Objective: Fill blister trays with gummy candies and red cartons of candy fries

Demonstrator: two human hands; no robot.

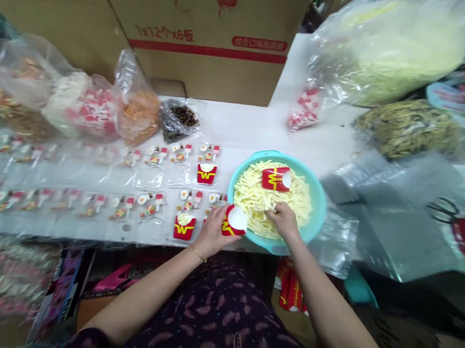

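Observation:
My left hand (210, 236) is closed around a small red fries box (231, 224) with a yellow W and a white inside, beside the rim of a turquoise basin (320, 208). The basin is full of pale yellow miniature fries (251, 192). Over them, my right hand (284, 220) has its fingers pinched together on some of the fries. Another red fries box (276, 178) lies on the heap. Left of my left hand, two W boxes with pale filling, an upper box (206, 174) and a lower box (183, 229), rest on clear bags.
Two rows of clear bags with small miniature pieces (122, 207) cover the white table (240, 122). Bags of parts (139, 115) stand behind them, before a large carton (204, 75). Clear plastic bags (401, 224) and scissors (442, 210) lie to the right.

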